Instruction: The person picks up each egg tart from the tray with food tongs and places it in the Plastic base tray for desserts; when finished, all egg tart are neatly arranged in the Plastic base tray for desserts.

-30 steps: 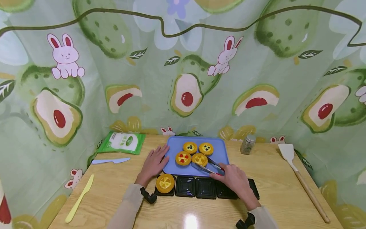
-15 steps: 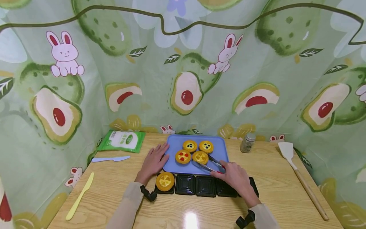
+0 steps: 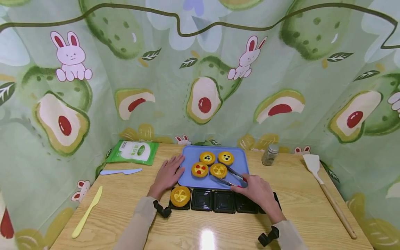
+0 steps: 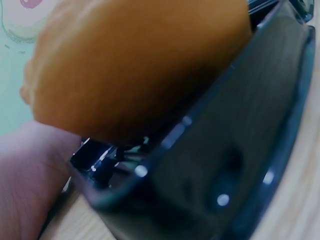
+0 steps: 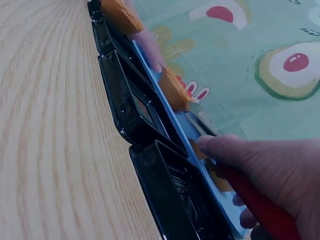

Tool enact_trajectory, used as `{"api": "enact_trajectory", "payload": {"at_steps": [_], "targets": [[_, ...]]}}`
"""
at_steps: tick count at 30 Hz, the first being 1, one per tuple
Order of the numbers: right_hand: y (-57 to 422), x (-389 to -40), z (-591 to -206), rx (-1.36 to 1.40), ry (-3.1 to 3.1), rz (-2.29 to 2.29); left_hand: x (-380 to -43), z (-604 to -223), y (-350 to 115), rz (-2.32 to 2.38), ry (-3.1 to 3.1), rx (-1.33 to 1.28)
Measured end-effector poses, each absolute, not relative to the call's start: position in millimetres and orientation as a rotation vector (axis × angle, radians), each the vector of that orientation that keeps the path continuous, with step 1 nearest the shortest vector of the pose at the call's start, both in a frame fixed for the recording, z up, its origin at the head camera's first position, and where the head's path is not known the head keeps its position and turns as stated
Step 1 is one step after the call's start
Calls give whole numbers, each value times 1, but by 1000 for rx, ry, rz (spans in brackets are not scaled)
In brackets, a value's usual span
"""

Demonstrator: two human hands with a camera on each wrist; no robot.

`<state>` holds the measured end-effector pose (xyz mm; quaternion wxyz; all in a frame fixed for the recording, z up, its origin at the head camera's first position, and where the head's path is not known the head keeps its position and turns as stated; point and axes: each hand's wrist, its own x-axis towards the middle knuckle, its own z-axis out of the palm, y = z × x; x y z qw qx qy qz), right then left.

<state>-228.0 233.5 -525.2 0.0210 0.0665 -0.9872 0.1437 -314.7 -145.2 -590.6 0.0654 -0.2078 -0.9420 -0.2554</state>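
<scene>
In the head view, my right hand (image 3: pixel 259 192) grips red-handled tongs (image 3: pixel 222 180) at the blue tray's near right. The tongs' arms are spread to either side of an egg tart (image 3: pixel 218 170) with yellow wedge toppings; contact cannot be told. Beside it on the tray (image 3: pixel 189 182) lie a tart with red toppings (image 3: pixel 199 169) and two with dark dots, one (image 3: pixel 207 158) left of the other (image 3: pixel 225 158). My left hand (image 3: pixel 167 173) rests with extended fingers at the tray's left edge. Another yellow-topped tart (image 3: pixel 180 196) sits in the leftmost black box, filling much of the left wrist view.
Several square black plastic boxes (image 3: pixel 201 199) line the tray's front edge, partly under my right forearm. A green-white packet (image 3: pixel 134 151), blue knife (image 3: pixel 121 172) and yellow knife (image 3: pixel 88 212) lie left. A shaker jar (image 3: pixel 270 155) and white spatula (image 3: pixel 328 194) are right.
The whole scene sits slightly higher in the head view. Both hands, the tongs and the tarts keep nearly the same places relative to the tray.
</scene>
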Motion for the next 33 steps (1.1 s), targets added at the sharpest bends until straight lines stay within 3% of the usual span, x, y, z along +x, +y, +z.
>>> {"api": "enact_trajectory", "payload": {"at_steps": [33], "targets": [[236,-227,-524,280,-3012,409,-314,-587,-144,-742,-2887,-612]]}}
